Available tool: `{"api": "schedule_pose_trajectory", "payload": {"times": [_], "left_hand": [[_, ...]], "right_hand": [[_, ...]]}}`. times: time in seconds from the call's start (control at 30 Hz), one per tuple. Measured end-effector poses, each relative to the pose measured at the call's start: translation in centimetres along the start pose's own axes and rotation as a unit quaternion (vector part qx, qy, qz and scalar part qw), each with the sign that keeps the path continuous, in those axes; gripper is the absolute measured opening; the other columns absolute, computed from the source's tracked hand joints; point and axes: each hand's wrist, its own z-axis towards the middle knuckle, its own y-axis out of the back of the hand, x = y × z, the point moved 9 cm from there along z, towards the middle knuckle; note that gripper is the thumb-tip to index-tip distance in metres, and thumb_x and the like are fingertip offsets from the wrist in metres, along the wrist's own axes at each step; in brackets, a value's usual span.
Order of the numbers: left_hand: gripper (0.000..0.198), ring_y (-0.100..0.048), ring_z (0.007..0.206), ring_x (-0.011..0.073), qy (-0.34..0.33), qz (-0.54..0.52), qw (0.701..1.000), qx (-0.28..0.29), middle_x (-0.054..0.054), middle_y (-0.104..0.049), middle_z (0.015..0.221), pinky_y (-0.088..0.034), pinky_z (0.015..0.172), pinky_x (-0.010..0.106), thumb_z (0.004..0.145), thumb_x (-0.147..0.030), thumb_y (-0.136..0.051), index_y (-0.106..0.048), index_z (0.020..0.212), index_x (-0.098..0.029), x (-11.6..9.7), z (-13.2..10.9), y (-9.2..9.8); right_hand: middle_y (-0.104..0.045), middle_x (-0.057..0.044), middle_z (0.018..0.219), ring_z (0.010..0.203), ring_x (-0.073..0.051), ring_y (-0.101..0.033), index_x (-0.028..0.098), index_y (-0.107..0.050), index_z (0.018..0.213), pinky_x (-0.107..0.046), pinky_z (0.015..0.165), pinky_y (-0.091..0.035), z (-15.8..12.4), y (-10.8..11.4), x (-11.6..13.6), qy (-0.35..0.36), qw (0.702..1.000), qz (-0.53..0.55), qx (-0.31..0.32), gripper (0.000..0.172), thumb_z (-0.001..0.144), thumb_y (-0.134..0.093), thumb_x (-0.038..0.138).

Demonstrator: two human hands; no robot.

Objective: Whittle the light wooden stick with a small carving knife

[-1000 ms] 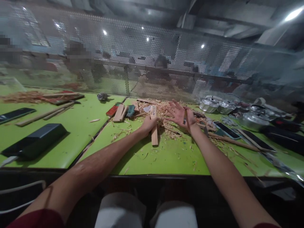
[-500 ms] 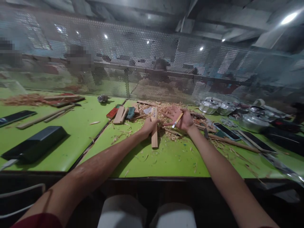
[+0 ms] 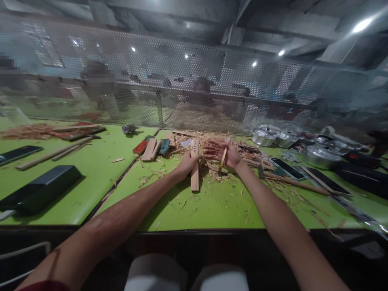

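Note:
In my left hand (image 3: 187, 165) is a flat pale wooden block (image 3: 195, 178), its length pointing toward me. The fingers are wrapped round its middle, and dark handwritten marks show on its upper end. Just right of it, my right hand (image 3: 230, 155) is turned palm inward. Its fingers are stretched out toward the block, while a slim carving knife (image 3: 223, 158) with a yellow handle is tucked at the thumb. The knife's metal tip points down and looks dark. Wood shavings (image 3: 209, 142) lie heaped behind and under both hands.
Small wooden pieces (image 3: 149, 150) and a red block (image 3: 141, 146) lie left of the hands. At right are a hammer (image 3: 291, 180), phones (image 3: 287, 167) and shiny metal pots (image 3: 263, 135). A dark box (image 3: 42, 188) stands at left. A perforated screen (image 3: 188, 93) runs along the back.
My right hand has rolled so the palm faces more toward the block, and the knife has swung more upright. The left hand keeps its hold on the block. The view has shifted slightly.

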Motion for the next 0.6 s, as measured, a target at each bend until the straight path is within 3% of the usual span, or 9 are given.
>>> {"api": "schedule_pose_trajectory", "payload": {"times": [0.13,0.23,0.43,0.6], "left_hand": [[0.015,-0.052,0.063,0.0157,-0.001,0.016,1.0,-0.01,0.002,-0.061,0.065,-0.045,0.061,0.029,0.076,-0.024,-0.076,-0.063,0.072,-0.019,0.0,0.1,0.2],[0.016,-0.053,0.063,0.0155,0.003,0.025,1.0,-0.013,0.002,-0.063,0.067,-0.045,0.059,0.028,0.075,-0.026,-0.077,-0.063,0.073,-0.018,-0.1,-0.1,0.3],[0.015,-0.055,0.064,0.0154,-0.024,0.027,0.999,-0.008,0.002,-0.064,0.068,-0.046,0.06,0.028,0.077,-0.026,-0.076,-0.064,0.074,-0.018,-0.3,0.0,0.2],[0.015,-0.055,0.059,0.0142,-0.03,0.008,0.999,0.014,0.001,-0.063,0.063,-0.045,0.058,0.026,0.081,-0.026,-0.072,-0.062,0.073,-0.018,0.3,0.6,-0.3]], "right_hand": [[-0.074,-0.013,0.074,0.081,-0.023,-0.068,0.015,-0.076,0.096,-0.033,0.08,-0.053,0.5,-1.9,-0.9,-0.01,0.994,0.09,0.063,0.051,0.098,-0.033,0.042],[-0.07,-0.009,0.065,0.068,-0.02,-0.064,0.014,-0.075,0.09,-0.03,0.073,-0.051,0.9,-2.4,-1.0,0.014,0.991,0.111,0.077,0.042,0.094,-0.051,0.049],[-0.057,0.001,0.055,0.056,-0.013,-0.048,0.015,-0.068,0.077,-0.026,0.059,-0.04,1.0,-2.7,-0.5,0.054,0.997,0.01,0.061,0.039,0.082,-0.072,0.054],[-0.056,0.001,0.058,0.056,-0.013,-0.047,0.018,-0.058,0.065,-0.027,0.062,-0.038,1.0,-3.6,-0.1,0.088,0.987,-0.122,0.064,0.038,0.091,-0.063,0.046]]}}
